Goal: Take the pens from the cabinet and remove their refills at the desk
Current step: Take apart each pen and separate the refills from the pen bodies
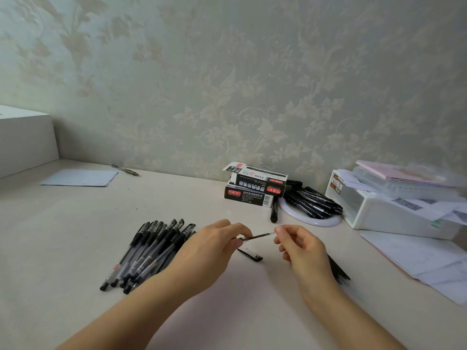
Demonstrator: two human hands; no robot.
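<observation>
A pile of pens (149, 251) is seen on the desk (63, 236), left of the hands; the refill (259, 236) is pinched at one end by the left hand (214, 245); its tip is pinched by the right hand (300, 246).

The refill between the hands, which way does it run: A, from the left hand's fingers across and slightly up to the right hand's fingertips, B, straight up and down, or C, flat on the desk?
A: the refill spans between left hand and right hand, above the desk.

Pale floral wallpaper (252, 84) behind a cream desk (75, 236)
</observation>
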